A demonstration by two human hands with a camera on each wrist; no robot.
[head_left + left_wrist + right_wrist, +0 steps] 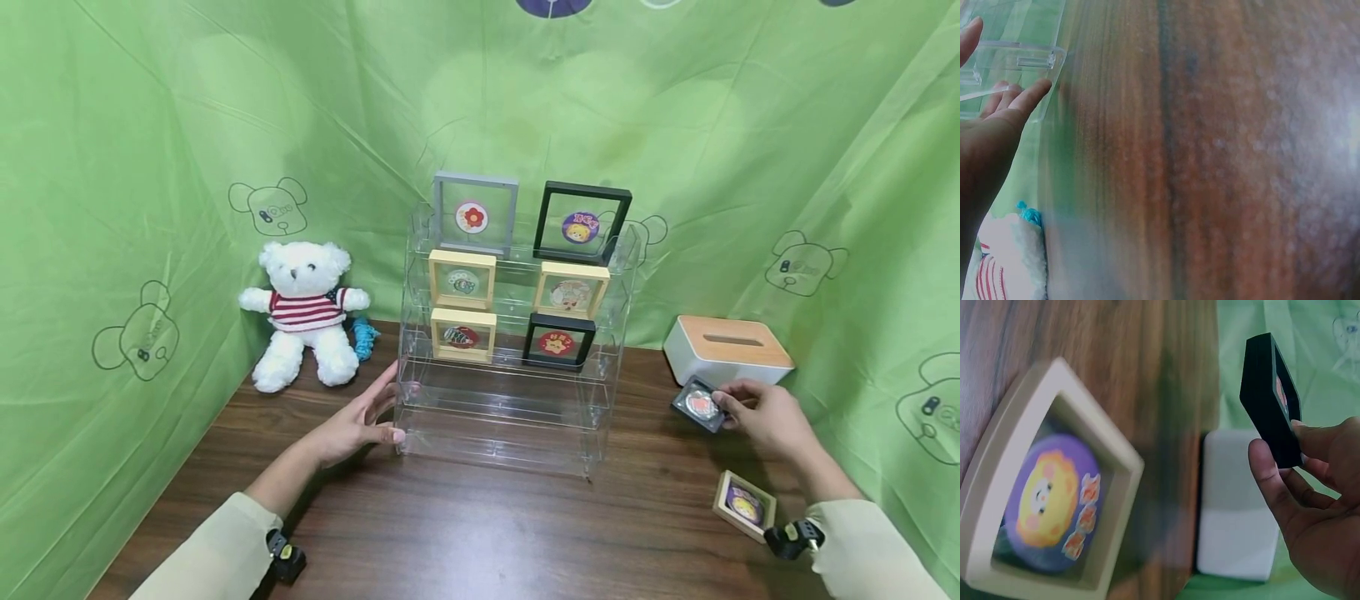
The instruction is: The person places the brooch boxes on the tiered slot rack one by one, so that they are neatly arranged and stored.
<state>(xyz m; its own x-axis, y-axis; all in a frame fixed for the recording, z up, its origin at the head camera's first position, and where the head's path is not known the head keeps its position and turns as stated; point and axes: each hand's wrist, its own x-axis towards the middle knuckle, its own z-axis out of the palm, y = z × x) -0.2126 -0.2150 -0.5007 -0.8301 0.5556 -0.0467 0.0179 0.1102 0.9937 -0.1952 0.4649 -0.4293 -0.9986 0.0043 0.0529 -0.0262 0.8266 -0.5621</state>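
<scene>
A clear tiered acrylic rack stands on the wooden table, with several small display frames on its upper tiers. My left hand touches its left side, fingers extended along the panel and thumb at the lower front corner. In the left wrist view, the fingers lie against the clear plastic. Off to the right, my right hand pinches a small black display frame with a round red-and-white picture. The right wrist view shows this black frame edge-on between thumb and fingers, raised off the table.
A wood-coloured frame with a purple bear picture lies near my right wrist. Behind the right hand stands a white tissue box with a wooden lid. A white teddy bear sits left of the rack, beside a blue cord bundle.
</scene>
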